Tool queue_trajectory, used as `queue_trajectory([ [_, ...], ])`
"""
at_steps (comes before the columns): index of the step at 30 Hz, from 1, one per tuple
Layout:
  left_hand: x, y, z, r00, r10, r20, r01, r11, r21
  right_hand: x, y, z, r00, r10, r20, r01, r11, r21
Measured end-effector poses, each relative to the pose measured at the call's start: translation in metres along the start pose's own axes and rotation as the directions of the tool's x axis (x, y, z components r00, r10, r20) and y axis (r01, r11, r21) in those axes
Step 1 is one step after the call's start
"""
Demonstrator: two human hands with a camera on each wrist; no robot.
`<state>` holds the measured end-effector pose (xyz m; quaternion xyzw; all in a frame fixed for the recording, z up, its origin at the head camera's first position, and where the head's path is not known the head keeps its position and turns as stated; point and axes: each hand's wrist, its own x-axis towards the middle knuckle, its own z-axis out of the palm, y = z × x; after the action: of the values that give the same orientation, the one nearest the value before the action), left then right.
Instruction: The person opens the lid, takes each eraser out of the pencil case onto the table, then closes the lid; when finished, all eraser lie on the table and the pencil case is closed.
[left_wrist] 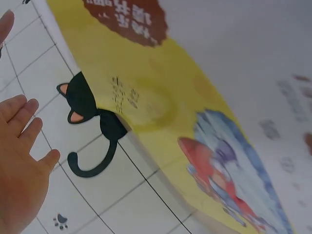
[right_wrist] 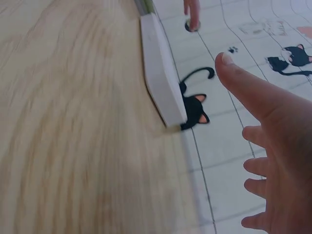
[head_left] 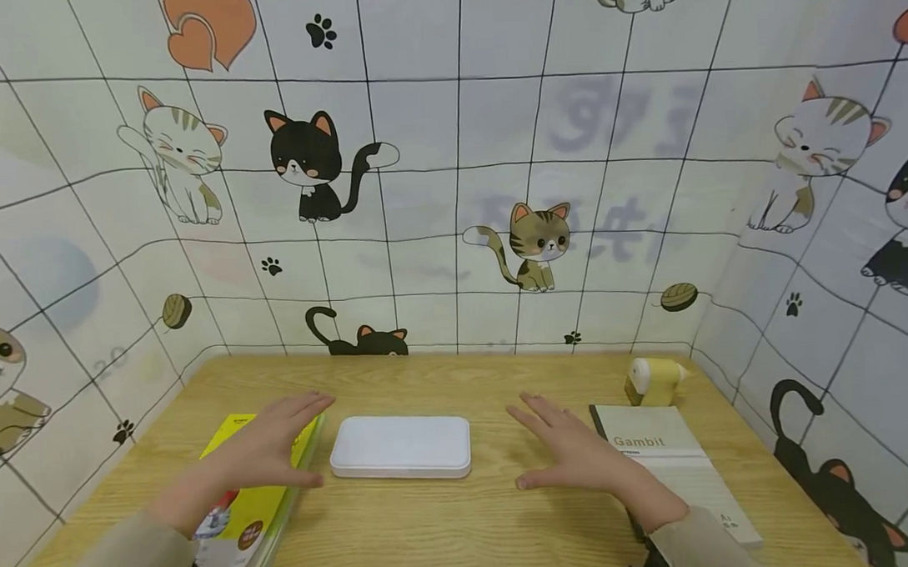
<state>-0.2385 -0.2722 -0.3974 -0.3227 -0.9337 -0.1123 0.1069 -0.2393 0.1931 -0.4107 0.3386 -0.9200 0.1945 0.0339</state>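
A flat white box (head_left: 400, 446) with rounded corners lies on the wooden table between the two hands. My left hand (head_left: 274, 448) is held over a yellow book (head_left: 253, 514), fingers extended and thumb apart, holding nothing. The book's printed cover fills much of the left wrist view. To the right of the box, my right hand (head_left: 568, 453) is spread near the edge of a pale notebook (head_left: 674, 468) marked "Gambit", and it holds nothing either. In the right wrist view, the white box (right_wrist: 163, 73) is seen from its side, apart from the right hand (right_wrist: 285, 156).
A small yellow and white object (head_left: 654, 382) stands behind the notebook, its kind unclear. Sheets (head_left: 436, 192) printed with cats and grid lines enclose the wooden table (head_left: 433, 530) at the back and on both sides.
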Motion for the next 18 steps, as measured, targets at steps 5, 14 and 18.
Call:
queue_trajectory([
  [5, 0.016, 0.003, 0.013, 0.998, 0.017, 0.065, -0.016, 1.0, -0.005, 0.027, -0.011, 0.02, 0.999, -0.028, 0.04, 0.024, 0.995, 0.095],
  [14, 0.035, 0.005, 0.03, 0.985, -0.005, 0.171, 0.006, 1.0, -0.009, 0.059, -0.021, 0.045, 0.997, -0.005, 0.078, -0.012, 0.977, 0.212],
  [18, 0.041, 0.006, 0.033, 0.977, -0.028, 0.214, 0.03, 1.0, -0.008, 0.069, -0.027, 0.053, 0.996, -0.008, 0.088, -0.013, 0.972, 0.237],
])
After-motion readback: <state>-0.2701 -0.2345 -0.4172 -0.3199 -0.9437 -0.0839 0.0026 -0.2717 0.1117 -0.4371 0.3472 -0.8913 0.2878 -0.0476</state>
